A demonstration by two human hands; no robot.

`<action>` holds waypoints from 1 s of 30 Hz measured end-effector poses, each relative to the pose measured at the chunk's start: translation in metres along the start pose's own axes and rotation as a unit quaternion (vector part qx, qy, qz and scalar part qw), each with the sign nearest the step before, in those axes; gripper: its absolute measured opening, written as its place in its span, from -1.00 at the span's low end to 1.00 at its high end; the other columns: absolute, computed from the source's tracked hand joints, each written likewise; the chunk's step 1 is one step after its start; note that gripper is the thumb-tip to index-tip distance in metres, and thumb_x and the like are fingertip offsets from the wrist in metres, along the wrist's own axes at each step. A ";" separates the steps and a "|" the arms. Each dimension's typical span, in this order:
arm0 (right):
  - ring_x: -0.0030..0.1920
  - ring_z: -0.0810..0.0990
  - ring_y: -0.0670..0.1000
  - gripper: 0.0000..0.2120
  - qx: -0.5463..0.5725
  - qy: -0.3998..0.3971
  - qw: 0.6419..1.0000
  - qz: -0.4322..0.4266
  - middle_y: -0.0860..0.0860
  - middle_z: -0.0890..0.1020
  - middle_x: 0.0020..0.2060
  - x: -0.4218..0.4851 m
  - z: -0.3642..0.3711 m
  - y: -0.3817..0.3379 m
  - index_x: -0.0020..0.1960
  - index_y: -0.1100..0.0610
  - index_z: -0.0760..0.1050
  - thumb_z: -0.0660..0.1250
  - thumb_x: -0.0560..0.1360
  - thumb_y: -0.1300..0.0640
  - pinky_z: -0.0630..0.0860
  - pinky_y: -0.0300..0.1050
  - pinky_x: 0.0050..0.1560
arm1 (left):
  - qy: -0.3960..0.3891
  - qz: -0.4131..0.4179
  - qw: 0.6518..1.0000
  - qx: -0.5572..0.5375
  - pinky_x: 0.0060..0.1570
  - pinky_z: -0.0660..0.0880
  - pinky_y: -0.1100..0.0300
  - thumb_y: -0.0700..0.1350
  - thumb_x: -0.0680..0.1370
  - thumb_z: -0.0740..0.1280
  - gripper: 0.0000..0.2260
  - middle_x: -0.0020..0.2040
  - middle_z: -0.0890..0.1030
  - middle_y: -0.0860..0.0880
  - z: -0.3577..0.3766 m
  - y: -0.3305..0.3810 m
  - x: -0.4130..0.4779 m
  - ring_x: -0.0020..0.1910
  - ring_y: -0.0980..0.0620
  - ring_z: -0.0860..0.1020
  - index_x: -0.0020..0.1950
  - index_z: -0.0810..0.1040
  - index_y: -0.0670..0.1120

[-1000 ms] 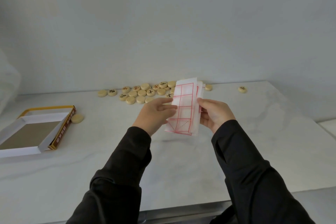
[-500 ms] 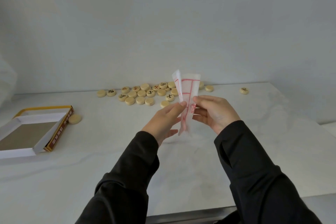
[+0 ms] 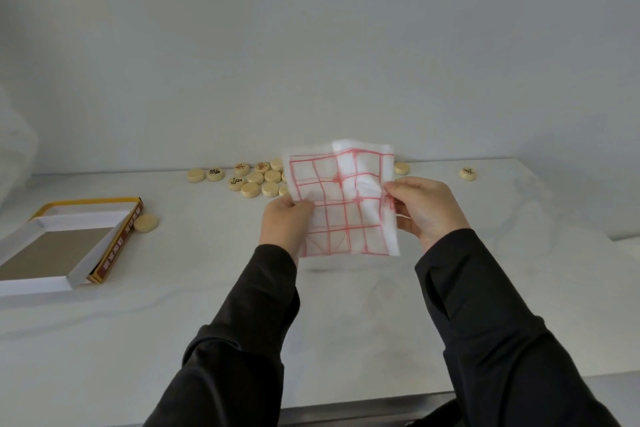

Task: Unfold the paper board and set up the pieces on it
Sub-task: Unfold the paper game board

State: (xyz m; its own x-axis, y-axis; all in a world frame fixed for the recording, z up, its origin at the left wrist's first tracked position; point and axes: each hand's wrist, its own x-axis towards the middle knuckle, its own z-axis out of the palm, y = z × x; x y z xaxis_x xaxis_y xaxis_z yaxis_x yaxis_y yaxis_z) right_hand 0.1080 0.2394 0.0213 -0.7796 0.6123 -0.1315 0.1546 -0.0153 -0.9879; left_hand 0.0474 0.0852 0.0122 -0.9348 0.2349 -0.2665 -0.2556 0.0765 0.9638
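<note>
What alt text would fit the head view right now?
Both hands hold a partly unfolded paper board, red-gridded, above a white table: the left hand grips its left edge, the right hand its right. Round pieces lie scattered behind; an open box sits far left.

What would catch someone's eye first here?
A thin paper board with a red grid stands out, held up in the middle, partly unfolded, pinched by the left hand and the right hand. Behind it lie scattered cream round pieces, and an open box sits far left.
</note>
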 end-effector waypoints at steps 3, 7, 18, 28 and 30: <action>-0.27 0.56 0.27 -0.80 -0.168 0.081 0.981 -0.051 0.30 0.53 -0.36 0.007 -0.006 0.005 -0.34 0.31 0.47 0.24 0.45 0.29 0.61 0.09 -0.10 | 0.016 -0.022 1.000 0.014 -0.01 0.55 0.01 -0.22 0.58 0.19 -0.84 -0.12 0.60 -0.03 -0.014 0.004 0.006 -0.09 -0.07 0.58 -0.13 0.49 -0.04; -0.29 0.56 0.11 -0.80 -0.298 0.084 0.950 -0.034 0.19 0.61 -0.31 0.010 -0.012 0.011 -0.23 0.36 0.55 0.23 0.49 0.28 0.55 -0.03 -0.11 | -0.027 -0.016 0.992 0.123 -0.05 0.55 0.09 -0.25 0.57 0.21 -0.79 0.00 0.58 -0.05 -0.023 0.002 0.011 -0.06 -0.04 0.57 0.18 0.49 -0.10; -0.27 0.49 0.05 -0.85 -0.111 0.099 0.987 -0.058 0.14 0.54 -0.33 0.012 -0.008 0.012 -0.18 0.36 0.55 0.27 0.47 0.29 0.45 -0.10 -0.18 | 0.014 0.063 0.967 0.245 0.17 0.32 0.17 -0.22 0.56 0.22 -0.44 0.41 0.35 -0.11 -0.017 -0.014 0.020 0.36 -0.11 0.35 0.51 0.09 -0.04; -0.12 0.46 0.04 -0.87 -0.386 0.040 0.797 -0.463 0.04 0.56 -0.24 -0.010 0.026 0.011 -0.29 0.21 0.47 0.26 0.38 0.39 0.40 -0.08 -0.25 | 0.134 0.093 0.979 0.120 0.12 0.35 0.17 -0.23 0.54 0.21 -0.59 0.29 0.46 -0.04 -0.033 -0.006 0.026 0.22 -0.03 0.44 0.39 0.34 -0.06; -0.12 0.51 0.08 -0.84 -0.483 -0.058 0.804 -0.343 0.04 0.55 -0.20 -0.007 0.031 0.027 -0.22 0.19 0.52 0.23 0.41 0.39 0.44 -0.08 -0.18 | 0.117 0.086 0.982 0.122 0.11 0.38 0.16 -0.24 0.54 0.19 -0.65 0.23 0.52 -0.06 -0.034 -0.007 0.026 0.20 -0.04 0.46 0.32 0.42 -0.08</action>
State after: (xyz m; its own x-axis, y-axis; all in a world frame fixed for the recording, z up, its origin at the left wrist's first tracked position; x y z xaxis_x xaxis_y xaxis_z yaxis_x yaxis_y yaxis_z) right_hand 0.0986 0.2108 -0.0067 -0.9252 0.1359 0.3542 0.0195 0.9494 -0.3134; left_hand 0.0163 0.0577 -0.0006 -0.9973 0.0374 -0.0630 -0.0493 0.2921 0.9551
